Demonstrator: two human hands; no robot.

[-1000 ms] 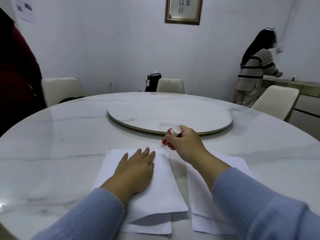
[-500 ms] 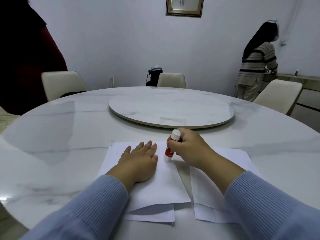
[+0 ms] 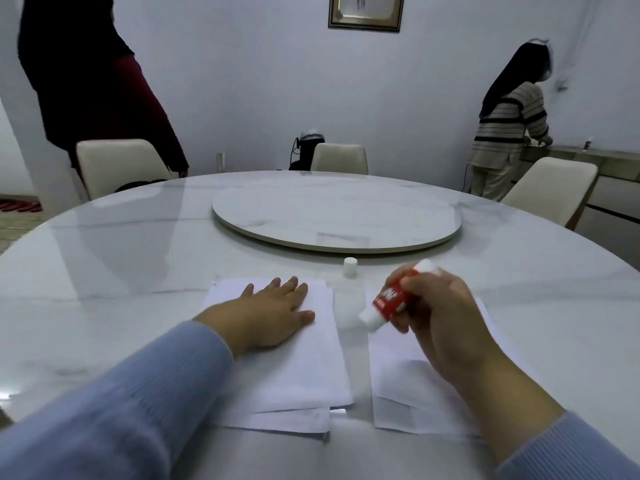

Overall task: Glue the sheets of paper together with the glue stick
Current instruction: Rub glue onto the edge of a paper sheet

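the left hand (image 3: 273, 315) lies flat, fingers straight, on the left paper stack (image 3: 298, 372). the right hand (image 3: 440, 317) curls round the red glue stick (image 3: 389, 301), tilted, its white tip low above the gap between the stacks. the right stack (image 3: 401, 393) lies beside. a white cap (image 3: 350, 267) stands on the table (image 3: 104, 271).

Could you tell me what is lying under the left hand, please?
The left hand rests flat on a stack of white paper sheets; lower sheets' edges peek out. Anything directly beneath the palm is covered.
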